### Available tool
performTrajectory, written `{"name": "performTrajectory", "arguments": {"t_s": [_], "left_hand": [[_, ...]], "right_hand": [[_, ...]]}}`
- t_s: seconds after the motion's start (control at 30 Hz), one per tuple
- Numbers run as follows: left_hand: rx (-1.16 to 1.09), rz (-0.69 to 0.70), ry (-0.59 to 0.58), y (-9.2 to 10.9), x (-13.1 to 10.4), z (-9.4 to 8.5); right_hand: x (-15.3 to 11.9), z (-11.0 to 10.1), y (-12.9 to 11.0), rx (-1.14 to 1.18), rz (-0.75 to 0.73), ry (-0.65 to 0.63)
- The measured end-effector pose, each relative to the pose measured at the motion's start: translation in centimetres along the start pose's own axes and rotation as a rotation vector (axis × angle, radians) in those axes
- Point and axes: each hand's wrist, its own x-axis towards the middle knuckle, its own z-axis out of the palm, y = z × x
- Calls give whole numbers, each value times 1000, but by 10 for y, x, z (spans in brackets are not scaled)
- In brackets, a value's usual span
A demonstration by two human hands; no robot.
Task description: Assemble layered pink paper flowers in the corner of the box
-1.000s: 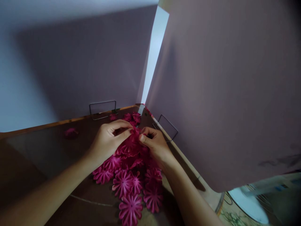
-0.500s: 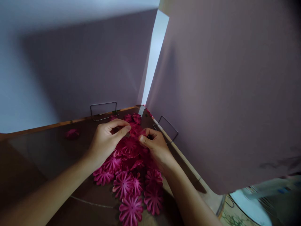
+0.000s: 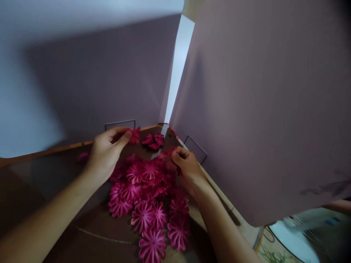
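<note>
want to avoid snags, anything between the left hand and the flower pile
Nothing visible: the left hand pinches a pink flower, and only bare table shows between that and the pile. The small cluster lies beyond the pile.

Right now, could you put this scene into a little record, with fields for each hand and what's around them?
Left hand: pinching a pink flower piece
Right hand: pinching another pink piece, blurred
Nearer the viewer: pile of pink flower pieces on a brown tabletop
Beyond the pile: small dark-pink cluster
Backdrop: two large panels, bright strip between
</note>
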Motion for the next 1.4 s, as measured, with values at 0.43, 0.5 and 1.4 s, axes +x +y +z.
{"name": "performTrajectory", "arguments": {"t_s": [0.43,0.5,1.4], "left_hand": [[317,136,-391,21,-24,21],[305,117,-449,23,-29,24],[360,396,-341,29,-30,25]], "right_hand": [[-6,10,-6,-135,-96,-92],[-10,15,-9,-282,-244,-78],[-10,23,-6,-117,-1,-75]]}}
